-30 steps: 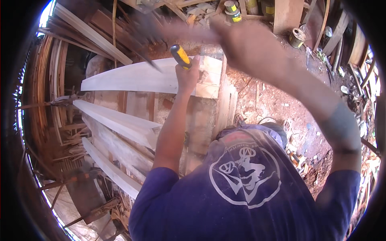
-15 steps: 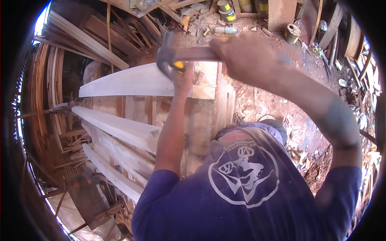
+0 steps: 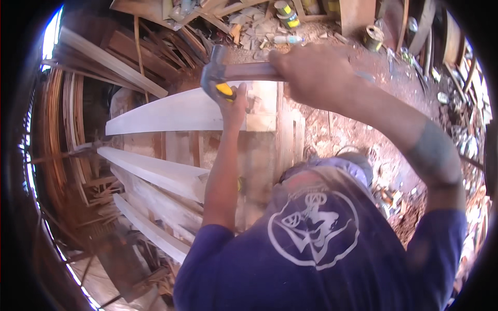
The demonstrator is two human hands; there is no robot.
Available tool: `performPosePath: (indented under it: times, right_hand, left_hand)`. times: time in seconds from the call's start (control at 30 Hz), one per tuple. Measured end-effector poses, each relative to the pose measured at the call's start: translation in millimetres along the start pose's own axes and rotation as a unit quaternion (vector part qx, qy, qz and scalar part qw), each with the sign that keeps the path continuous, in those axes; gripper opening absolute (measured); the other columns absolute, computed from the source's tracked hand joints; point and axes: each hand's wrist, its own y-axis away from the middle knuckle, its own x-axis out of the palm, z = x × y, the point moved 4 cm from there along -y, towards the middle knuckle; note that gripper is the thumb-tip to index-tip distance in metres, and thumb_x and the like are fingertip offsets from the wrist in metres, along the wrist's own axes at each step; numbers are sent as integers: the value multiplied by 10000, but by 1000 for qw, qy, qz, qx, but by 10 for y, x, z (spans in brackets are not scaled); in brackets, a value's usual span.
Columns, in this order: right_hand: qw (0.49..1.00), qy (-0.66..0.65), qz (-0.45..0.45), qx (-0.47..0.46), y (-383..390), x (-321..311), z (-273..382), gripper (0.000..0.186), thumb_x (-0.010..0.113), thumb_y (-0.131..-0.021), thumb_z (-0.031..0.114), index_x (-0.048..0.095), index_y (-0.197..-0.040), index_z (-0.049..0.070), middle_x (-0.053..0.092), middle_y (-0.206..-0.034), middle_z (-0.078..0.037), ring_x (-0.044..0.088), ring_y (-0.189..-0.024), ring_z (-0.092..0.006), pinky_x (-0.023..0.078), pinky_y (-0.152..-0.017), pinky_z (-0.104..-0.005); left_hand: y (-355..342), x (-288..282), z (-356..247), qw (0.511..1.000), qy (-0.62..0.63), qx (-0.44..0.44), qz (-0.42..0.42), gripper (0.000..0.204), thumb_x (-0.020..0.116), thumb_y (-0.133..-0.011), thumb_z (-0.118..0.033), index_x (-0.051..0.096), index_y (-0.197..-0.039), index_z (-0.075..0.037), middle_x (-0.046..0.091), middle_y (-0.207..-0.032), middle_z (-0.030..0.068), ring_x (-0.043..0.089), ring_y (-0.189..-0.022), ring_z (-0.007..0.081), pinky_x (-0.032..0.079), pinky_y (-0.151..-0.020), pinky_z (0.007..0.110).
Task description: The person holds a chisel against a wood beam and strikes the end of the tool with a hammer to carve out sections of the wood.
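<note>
My right hand is closed around the wooden handle of a hammer, held level above the workpiece. The dark hammer head is right by the yellow-and-black handle of a chisel; whether they touch I cannot tell. My left hand grips this chisel over the right end of a pale, planed timber. The chisel's blade is hard to make out. Nearer to me, more pale timbers lie alongside on a wooden bench.
Boards and strips stack up at the left. A long pale beam leans at the far left. Tins, a plastic bottle and wood offcuts litter the dirt floor beyond the bench. Scrap wood lines the right side.
The hammer head, blurred before, now shows sharply, and the chisel handle appears slightly farther left and lower. Both hands keep their grips. The whole view has shifted a little.
</note>
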Motion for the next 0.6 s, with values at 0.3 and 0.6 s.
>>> performPosePath:
  times: [0.3,0.6]
  right_hand:
    - [912,-304,-102,254,925,432,-750,230,656,-812,115,597,-973,-39,654,-796,-222,672,-778,-359,481,-724,-474]
    - [864,-372,-115,318,1433,879,-979,210,686,-810,155,577,-896,-2,515,-667,-62,498,-608,-159,403,-573,-353]
  left_hand:
    - [-58,103,55,1000,-22,-3,10,442,697,-955,-231,406,-639,-130,377,-546,-65,342,-461,65,295,-448,271]
    - [-340,303,38,982,-38,-187,19,392,725,-918,-251,443,-671,-135,373,-534,-60,365,-431,62,294,-419,262]
